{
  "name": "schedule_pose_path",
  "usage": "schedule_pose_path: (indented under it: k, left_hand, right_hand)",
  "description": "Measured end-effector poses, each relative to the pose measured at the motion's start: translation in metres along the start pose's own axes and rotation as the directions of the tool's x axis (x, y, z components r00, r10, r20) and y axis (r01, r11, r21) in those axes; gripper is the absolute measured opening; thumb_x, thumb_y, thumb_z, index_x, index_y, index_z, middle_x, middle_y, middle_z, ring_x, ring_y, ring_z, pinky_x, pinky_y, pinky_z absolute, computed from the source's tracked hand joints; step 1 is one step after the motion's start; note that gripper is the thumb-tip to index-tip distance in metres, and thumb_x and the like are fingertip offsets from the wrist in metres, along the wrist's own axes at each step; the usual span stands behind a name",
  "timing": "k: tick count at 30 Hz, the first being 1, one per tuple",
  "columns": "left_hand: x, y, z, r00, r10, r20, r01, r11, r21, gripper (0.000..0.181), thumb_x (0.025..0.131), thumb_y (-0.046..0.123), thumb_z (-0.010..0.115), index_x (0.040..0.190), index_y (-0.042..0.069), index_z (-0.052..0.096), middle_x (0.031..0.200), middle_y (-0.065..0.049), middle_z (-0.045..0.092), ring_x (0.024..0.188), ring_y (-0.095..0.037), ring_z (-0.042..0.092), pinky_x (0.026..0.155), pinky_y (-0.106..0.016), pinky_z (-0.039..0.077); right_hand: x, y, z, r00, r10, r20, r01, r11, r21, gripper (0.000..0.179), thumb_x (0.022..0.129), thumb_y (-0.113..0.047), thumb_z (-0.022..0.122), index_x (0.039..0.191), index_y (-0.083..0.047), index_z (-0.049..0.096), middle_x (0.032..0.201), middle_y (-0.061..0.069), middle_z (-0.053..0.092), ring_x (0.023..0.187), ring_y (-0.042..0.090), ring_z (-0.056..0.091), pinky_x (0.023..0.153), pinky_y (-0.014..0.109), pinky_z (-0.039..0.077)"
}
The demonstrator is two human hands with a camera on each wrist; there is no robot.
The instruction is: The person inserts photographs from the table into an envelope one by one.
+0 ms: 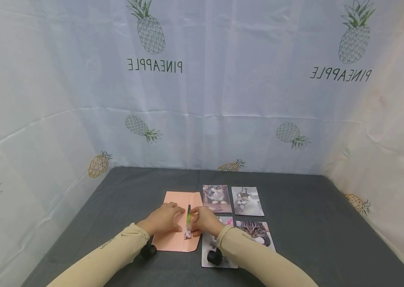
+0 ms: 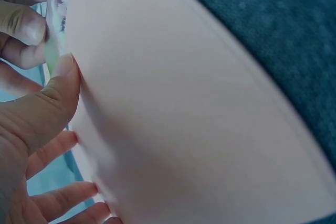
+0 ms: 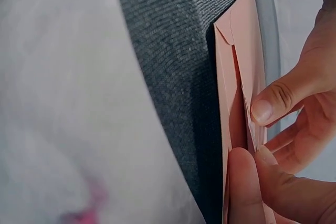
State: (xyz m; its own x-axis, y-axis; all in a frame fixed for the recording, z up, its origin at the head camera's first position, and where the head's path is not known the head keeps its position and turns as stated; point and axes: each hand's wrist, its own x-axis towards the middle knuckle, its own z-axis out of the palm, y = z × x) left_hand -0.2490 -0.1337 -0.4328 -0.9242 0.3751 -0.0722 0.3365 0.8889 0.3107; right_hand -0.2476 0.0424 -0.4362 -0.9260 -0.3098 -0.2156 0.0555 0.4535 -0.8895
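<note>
Lying flat on the dark table (image 1: 313, 223), the pink envelope (image 1: 175, 239) has its long axis running away from the person, and its opening faces the right hand (image 1: 203, 221). This hand's grip pinches a photo (image 1: 189, 220), which stands on edge at the envelope's opening, its long axis along the envelope. The left hand (image 1: 164, 218) rests on the envelope, thumb curled on the flap edge beside the photo. Four cat photos (image 1: 248, 201) lie just right of the right hand.
</note>
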Motion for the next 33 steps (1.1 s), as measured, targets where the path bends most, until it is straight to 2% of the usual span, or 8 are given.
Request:
schedule_pose_path:
  k: [11,19,33]
  left_hand:
    - [-0.0003,0.0001,-0.0007,1.000,-0.004,0.004,0.004,1.000,-0.012,0.057,0.076,0.032,0.081,0.126,0.012,0.063,0.138,-0.019,0.051,0.128,-0.039,0.046,0.098,-0.057,0.044]
    - [-0.0002,0.0000,-0.0009,1.000,-0.005,0.004,0.005,1.000,-0.011,0.056,0.076,0.032,0.082,0.126,0.013,0.064,0.138,-0.019,0.052,0.128,-0.039,0.047,0.098,-0.057,0.044]
    - [0.0003,0.0009,-0.0011,1.000,-0.015,0.005,0.015,1.000,-0.005,0.056,0.076,0.032,0.082,0.125,0.013,0.064,0.138,-0.019,0.052,0.128,-0.040,0.046,0.100,-0.057,0.043]
  right_hand:
    - [0.0004,0.0008,-0.0016,1.000,-0.001,0.022,0.001,1.000,-0.024,0.052,0.077,0.016,0.069,0.126,0.009,0.054,0.071,0.008,0.059,0.052,0.012,0.059,0.048,0.027,0.055]
    - [0.0014,0.0002,-0.0009,1.000,-0.006,0.014,0.007,0.998,-0.068,0.054,0.074,0.013,0.073,0.124,0.006,0.054,0.068,0.008,0.061,0.042,0.010,0.055,0.044,0.025,0.052]
    - [0.0032,-0.0006,0.0012,1.000,0.012,0.005,-0.011,0.996,-0.084,0.056,0.070,0.011,0.078,0.121,0.005,0.054,0.065,0.007,0.062,0.043,0.010,0.055,0.043,0.025,0.051]
